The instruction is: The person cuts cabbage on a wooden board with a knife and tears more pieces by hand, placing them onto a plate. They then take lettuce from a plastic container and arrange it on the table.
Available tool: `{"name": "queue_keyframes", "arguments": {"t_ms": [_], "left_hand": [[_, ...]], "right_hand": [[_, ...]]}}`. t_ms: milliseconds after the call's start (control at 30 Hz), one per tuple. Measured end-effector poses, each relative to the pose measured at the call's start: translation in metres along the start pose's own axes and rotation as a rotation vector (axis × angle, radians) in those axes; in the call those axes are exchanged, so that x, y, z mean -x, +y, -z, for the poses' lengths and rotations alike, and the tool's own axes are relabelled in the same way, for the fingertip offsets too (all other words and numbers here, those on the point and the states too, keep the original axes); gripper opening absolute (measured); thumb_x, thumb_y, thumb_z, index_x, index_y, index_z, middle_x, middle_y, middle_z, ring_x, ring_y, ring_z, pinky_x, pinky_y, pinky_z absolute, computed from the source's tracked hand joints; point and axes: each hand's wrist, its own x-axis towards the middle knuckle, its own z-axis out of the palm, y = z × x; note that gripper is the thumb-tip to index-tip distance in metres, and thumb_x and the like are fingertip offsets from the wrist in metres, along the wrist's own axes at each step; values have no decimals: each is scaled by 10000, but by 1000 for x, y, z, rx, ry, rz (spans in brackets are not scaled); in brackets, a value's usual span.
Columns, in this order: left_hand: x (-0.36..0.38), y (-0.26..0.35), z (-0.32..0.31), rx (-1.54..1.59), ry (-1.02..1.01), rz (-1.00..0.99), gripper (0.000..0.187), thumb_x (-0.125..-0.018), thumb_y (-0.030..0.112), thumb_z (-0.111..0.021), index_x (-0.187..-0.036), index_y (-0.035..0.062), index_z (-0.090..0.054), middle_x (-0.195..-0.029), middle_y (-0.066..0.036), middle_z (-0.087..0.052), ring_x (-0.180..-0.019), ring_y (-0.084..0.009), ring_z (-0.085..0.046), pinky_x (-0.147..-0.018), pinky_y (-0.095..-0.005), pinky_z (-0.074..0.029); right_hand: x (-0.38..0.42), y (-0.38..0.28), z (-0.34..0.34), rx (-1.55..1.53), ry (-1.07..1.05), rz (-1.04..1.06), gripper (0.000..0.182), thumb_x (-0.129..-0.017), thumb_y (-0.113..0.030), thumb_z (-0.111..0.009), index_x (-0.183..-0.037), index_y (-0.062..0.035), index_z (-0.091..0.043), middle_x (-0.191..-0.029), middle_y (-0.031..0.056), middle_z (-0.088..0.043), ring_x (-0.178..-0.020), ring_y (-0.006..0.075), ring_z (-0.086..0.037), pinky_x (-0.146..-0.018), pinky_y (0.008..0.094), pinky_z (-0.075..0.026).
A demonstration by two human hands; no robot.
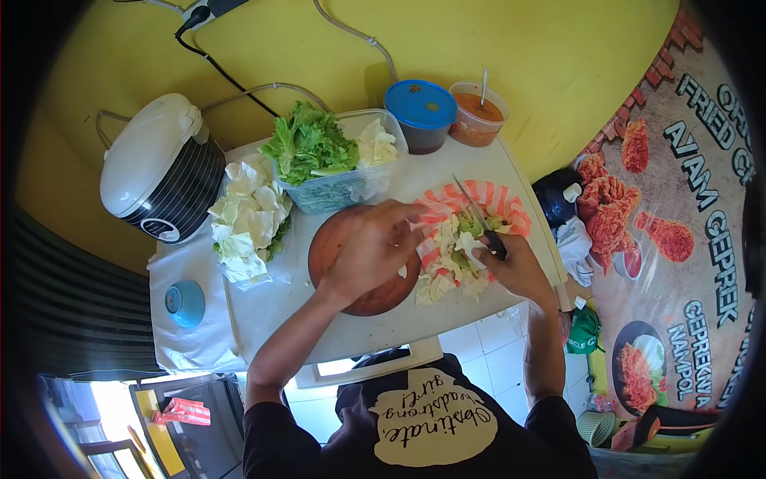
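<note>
My right hand (517,267) is closed around the dark handle of a knife (474,203), whose narrow blade points up and away. Beneath it, chopped cabbage and lettuce scraps (453,257) lie on a red-and-white striped plastic bag (511,201). Over the right part of a round wooden cutting board (331,239) hovers my left hand (383,243), its fingers apart and slightly bent toward the scraps. Nothing shows between those fingers, and the hand covers part of the board. A few small bits lie on the wood.
Behind the board stands a clear plastic container (327,191) with lettuce (309,144) and cabbage pieces. Cabbage leaves (251,211) are piled left, near a rice cooker (159,172) and a blue bowl (185,303). Blue-lidded tub (420,108) and sauce tub (477,120) stand at the back.
</note>
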Motion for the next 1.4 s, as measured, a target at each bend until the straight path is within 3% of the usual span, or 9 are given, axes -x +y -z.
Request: {"name": "queue_keyframes", "arguments": {"t_ms": [200,567,700,833,900,1000,1100,1200,1400], "left_hand": [[13,-12,-28,416,-162,145,290,-913,156,-719,-1126,-30,-656,-930,-101,-693,-821,-145,-672,-740,-286,-535],[-4,-10,1,506,-9,157,168,-925,36,-686,-1061,-44,-631,-903,-36,-676,-832,-61,-640,-708,-229,-539],[-44,0,40,-236,431,-115,177,-859,109,-756,-996,16,-695,-886,-96,-693,-810,-184,-669,-782,-327,-516],[-73,-17,53,-718,432,-224,180,-860,187,-754,-969,46,-728,-913,-119,-701,-923,-253,-642,-946,-424,-416],[-79,-20,53,-907,203,-126,259,-925,317,-674,-992,75,-742,-934,-88,-713,-1037,-267,-598,-1027,-514,-282],[-81,-9,49,-960,-144,98,376,-971,406,-580,-934,74,-754,-924,-97,-710,-1093,-254,-584,-1024,-598,-242],[-79,-31,37,-870,195,-202,619,-985,558,-467,-798,38,-745,-860,-137,-697,-1085,-279,-594,-1059,-633,-204],[-80,-15,42,-996,-219,107,781,-966,665,-396,-683,11,-716,-786,-165,-680,-1069,-304,-606,-1093,-666,-145],[-82,-23,39,-1006,-145,23,879,-945,732,-328,-637,-3,-699,-745,-171,-674,-1050,-329,-615,-1111,-692,-114]], "right_hand": [[-3,-13,-17,-339,-89,-8,281,-890,-227,-767,-966,28,-675,-671,-74,-496,-619,27,-430,-560,223,-350],[-12,-29,-29,-545,-56,35,238,-939,-152,-698,-1103,20,-697,-834,2,-675,-678,42,-509,-617,222,-416],[-14,-18,-29,-493,4,91,227,-979,-109,-624,-1154,22,-686,-977,82,-732,-806,93,-640,-730,231,-491],[-6,-10,-28,-504,-46,-7,232,-977,-105,-624,-1160,26,-682,-979,86,-727,-895,129,-682,-813,252,-515],[-2,-9,-28,-511,-55,-32,219,-975,-90,-618,-1141,35,-686,-973,94,-727,-928,147,-691,-833,277,-523],[0,4,-26,-444,-93,-2,208,-970,-70,-610,-1123,46,-689,-953,102,-726,-924,153,-694,-821,282,-525],[0,23,-32,-426,-91,35,204,-961,-67,-612,-1108,47,-694,-925,99,-728,-885,150,-695,-807,279,-525],[2,32,-34,-352,-104,51,225,-928,-91,-657,-1115,27,-699,-881,89,-727,-773,123,-665,-751,270,-516],[15,18,-44,-57,-211,-39,314,-800,-98,-776,-1103,-37,-720,-787,73,-691,-659,98,-592,-642,272,-481]]}}
